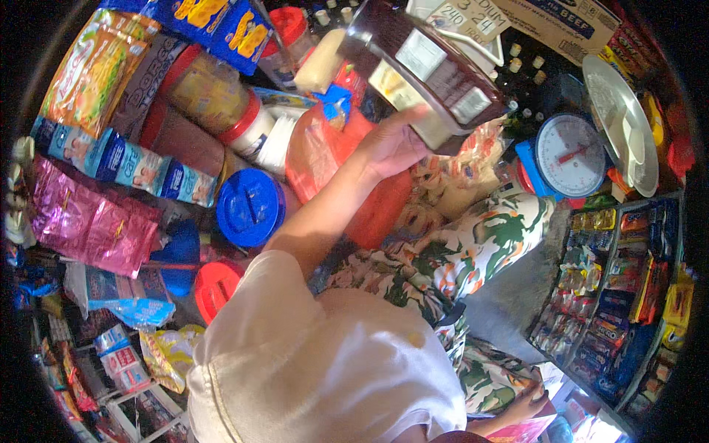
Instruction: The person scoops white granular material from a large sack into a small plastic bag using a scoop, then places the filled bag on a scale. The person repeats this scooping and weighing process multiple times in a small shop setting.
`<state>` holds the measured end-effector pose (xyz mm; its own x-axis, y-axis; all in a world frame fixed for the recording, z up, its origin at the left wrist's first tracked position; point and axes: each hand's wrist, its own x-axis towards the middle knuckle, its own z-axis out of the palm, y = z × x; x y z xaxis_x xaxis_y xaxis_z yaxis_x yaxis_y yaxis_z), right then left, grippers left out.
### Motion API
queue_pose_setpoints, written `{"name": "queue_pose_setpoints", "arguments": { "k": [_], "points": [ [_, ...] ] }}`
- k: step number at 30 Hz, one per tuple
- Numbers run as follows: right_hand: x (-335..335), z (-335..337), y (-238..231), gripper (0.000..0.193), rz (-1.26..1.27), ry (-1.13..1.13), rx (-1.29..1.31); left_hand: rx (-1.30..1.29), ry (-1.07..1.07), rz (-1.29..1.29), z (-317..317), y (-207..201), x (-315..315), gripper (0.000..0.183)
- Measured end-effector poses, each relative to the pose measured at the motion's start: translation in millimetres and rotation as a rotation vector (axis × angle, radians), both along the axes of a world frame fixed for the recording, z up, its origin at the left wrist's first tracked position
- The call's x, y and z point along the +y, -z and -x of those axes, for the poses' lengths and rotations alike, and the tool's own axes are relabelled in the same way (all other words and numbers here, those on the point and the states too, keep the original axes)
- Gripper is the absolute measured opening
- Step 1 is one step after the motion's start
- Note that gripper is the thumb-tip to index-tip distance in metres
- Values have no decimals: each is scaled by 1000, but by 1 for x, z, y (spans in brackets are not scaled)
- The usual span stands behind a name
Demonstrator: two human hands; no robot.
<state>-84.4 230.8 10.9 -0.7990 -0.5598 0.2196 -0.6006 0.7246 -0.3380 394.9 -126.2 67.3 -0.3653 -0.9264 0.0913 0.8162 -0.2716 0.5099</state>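
A: Your left hand (395, 144) is raised, fingers wrapped around the lower end of a dark brown rectangular pack (421, 70). The pack looks glossy, with pale paper labels on its face, and it tilts up and away from you.

B: And the right hand?

A: Your right hand (528, 402) sits low, well below the pack, against your patterned lap (458, 258). It rests beside a pink sheet (528, 428); whether it grips anything, I cannot tell.

B: What lies around the pack?

A: Just under it, behind your forearm, hangs a thin orange plastic bag (325, 159), crinkled and see-through. Left of the pack stand round plastic jars with red lids (240, 118), and lower left of it a jar with a blue ribbed lid (249, 207) and one with a red lid (216, 288).

B: And to the right?

A: Right of the pack is a blue weighing scale with a round white dial (570, 155) and a shallow metal pan (619, 122). Below that, well down from the pack, a rack holds rows of small shiny sachets (613, 295).

B: Farther left?

A: Far left of the pack hang crumpled pink foil packets (88, 221) and a strip of blue and white sachets (125, 162).
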Motion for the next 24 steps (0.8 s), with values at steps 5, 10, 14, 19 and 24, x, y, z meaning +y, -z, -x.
{"name": "queue_pose_setpoints", "arguments": {
  "k": [5, 10, 14, 19, 24],
  "points": [
    [-19, 2, 4, 65, -22, -19, -30, -1061, -584, 300, -43, -12, 39, 47],
    [-42, -6, -4, 66, 31, -17, -187, -1874, -557, 471, -122, -85, 70, 69],
    [-50, -7, -4, 69, 77, -42, -207, -2323, -628, 482, -131, -136, 95, 58],
    [-50, -5, 3, 56, 101, -83, -151, -2855, -212, 109, -138, -149, 114, 52],
    [-56, -10, -3, 60, 108, -41, -270, -3191, -412, 217, -161, -107, 154, 51]
  ]
}}
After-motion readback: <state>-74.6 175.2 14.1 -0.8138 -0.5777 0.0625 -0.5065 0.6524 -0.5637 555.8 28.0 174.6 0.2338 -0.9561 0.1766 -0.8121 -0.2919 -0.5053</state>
